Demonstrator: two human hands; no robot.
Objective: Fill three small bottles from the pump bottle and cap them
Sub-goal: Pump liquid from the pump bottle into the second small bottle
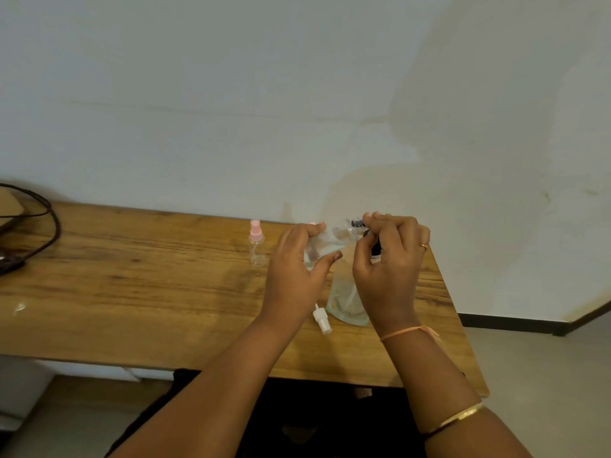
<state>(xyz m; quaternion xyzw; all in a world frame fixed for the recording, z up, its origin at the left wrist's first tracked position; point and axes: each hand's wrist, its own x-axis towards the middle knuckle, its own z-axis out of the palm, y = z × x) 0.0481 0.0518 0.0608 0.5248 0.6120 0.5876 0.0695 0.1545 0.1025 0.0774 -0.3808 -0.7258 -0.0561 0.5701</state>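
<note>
Small bottle, perhaps tilted, half-hidden

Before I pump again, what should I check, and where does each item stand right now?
1. Left hand holds the small bottle: ok, gripped between thumb and fingers, tilted.
2. The small bottle's mouth is under the black pump head: cannot tell, the clear plastic blurs there.
3. Right hand is on the black pump head: ok, fingers curled round it.
4. Pump bottle stands on the table: ok.
5. White cap is ready: ok, lying beside the pump bottle.
6. Pink-capped bottle is out of the way: ok, upright, apart to the left.
</note>
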